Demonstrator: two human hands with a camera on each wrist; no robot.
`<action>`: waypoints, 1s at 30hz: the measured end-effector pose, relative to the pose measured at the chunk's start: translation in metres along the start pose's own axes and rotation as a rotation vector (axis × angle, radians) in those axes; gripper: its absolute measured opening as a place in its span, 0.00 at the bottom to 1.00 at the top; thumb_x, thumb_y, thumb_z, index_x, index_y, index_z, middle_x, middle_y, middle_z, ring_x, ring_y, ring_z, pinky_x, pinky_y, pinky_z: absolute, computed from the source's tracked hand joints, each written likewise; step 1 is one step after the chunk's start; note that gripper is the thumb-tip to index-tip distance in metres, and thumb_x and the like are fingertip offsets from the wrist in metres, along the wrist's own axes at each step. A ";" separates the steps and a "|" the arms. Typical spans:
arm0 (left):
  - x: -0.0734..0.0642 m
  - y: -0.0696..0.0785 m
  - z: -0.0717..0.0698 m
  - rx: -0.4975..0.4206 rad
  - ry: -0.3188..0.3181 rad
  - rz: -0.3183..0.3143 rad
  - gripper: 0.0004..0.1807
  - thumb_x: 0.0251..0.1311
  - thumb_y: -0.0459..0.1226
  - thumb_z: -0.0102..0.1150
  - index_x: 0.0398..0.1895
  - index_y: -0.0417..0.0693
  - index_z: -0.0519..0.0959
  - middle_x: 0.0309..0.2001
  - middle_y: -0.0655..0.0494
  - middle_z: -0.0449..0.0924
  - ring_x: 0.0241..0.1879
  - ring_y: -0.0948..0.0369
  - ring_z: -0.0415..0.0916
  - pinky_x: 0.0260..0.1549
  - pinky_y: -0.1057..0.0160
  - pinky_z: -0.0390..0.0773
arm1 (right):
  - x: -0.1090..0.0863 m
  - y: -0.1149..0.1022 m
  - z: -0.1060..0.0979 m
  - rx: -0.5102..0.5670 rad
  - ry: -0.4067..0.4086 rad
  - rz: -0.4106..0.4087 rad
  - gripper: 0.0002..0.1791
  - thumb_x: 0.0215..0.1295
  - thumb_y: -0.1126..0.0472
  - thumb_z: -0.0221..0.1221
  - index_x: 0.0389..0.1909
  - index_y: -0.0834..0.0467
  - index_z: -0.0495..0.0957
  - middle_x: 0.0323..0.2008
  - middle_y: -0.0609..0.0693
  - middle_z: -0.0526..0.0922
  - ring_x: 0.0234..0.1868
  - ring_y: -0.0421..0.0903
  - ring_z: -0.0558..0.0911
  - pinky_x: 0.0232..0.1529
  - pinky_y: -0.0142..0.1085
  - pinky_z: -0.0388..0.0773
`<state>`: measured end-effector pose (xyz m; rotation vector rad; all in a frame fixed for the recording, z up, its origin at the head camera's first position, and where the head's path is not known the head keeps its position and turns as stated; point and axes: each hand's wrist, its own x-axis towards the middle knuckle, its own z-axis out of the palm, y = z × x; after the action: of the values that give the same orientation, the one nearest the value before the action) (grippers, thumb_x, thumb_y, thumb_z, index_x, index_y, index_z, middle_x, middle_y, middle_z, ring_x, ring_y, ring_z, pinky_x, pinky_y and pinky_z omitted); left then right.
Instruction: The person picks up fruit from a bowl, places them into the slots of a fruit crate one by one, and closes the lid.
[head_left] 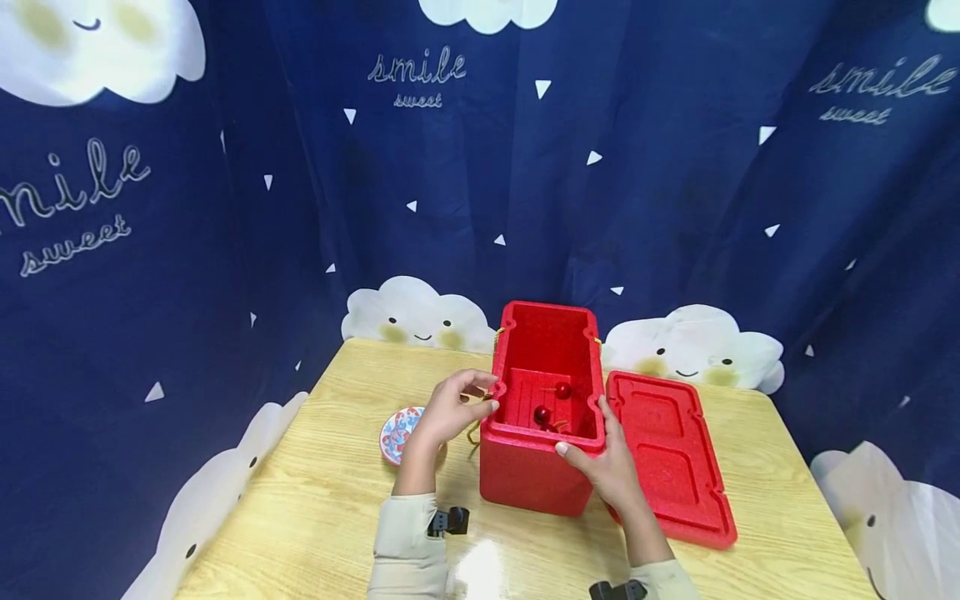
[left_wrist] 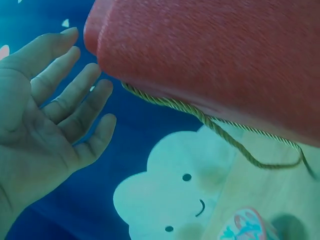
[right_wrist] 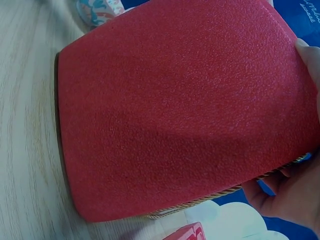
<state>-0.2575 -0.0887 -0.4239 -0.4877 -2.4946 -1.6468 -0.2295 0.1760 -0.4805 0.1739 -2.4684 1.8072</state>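
A deep red foam box (head_left: 532,483) stands uncovered on the table, with a few cherries (head_left: 562,390) lying on its floor. My right hand (head_left: 611,467) holds the near right corner, thumb on the front wall and fingers along the right side, as the right wrist view also shows. Beside the left rim is my left hand (head_left: 453,404), its fingers loosely bent. In the left wrist view these fingers (left_wrist: 102,92) appear just apart from the box wall. A gold twisted cord (left_wrist: 215,125) hangs along that side.
The red lid (head_left: 667,450) lies flat on the table (head_left: 315,500) right of the box. A small dish with a blue and red pattern (head_left: 396,433) sits to the left, partly behind my left forearm. Behind the table hangs a dark blue curtain (head_left: 465,183).
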 end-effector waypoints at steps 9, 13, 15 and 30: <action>-0.021 -0.019 -0.001 -0.020 0.099 -0.023 0.19 0.51 0.32 0.66 0.49 0.44 0.78 0.47 0.51 0.77 0.46 0.49 0.74 0.44 0.47 0.71 | -0.001 -0.003 0.000 -0.015 -0.001 -0.018 0.57 0.49 0.52 0.70 0.73 0.49 0.41 0.68 0.57 0.52 0.63 0.56 0.61 0.56 0.51 0.64; -0.029 -0.028 -0.002 -0.041 0.134 -0.046 0.19 0.50 0.32 0.66 0.49 0.43 0.78 0.47 0.50 0.77 0.46 0.49 0.74 0.44 0.46 0.70 | 0.000 -0.001 0.000 -0.011 0.004 -0.002 0.57 0.48 0.52 0.70 0.73 0.49 0.42 0.68 0.55 0.53 0.62 0.55 0.62 0.55 0.49 0.66; -0.032 -0.031 -0.002 -0.044 0.154 -0.048 0.19 0.50 0.32 0.67 0.48 0.44 0.78 0.47 0.51 0.77 0.45 0.50 0.74 0.43 0.50 0.71 | 0.000 0.000 0.000 -0.014 0.007 -0.006 0.57 0.48 0.52 0.71 0.73 0.49 0.42 0.68 0.56 0.53 0.62 0.55 0.62 0.55 0.49 0.66; -0.055 -0.063 -0.007 -0.111 0.303 -0.122 0.21 0.48 0.26 0.66 0.48 0.36 0.76 0.46 0.42 0.75 0.46 0.41 0.71 0.44 0.45 0.70 | -0.001 0.000 0.000 -0.010 0.008 -0.005 0.57 0.48 0.52 0.70 0.73 0.48 0.43 0.68 0.55 0.53 0.62 0.55 0.62 0.54 0.50 0.67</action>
<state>-0.2263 -0.1286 -0.4908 -0.0860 -2.2600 -1.7585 -0.2286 0.1757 -0.4802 0.1724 -2.4685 1.7903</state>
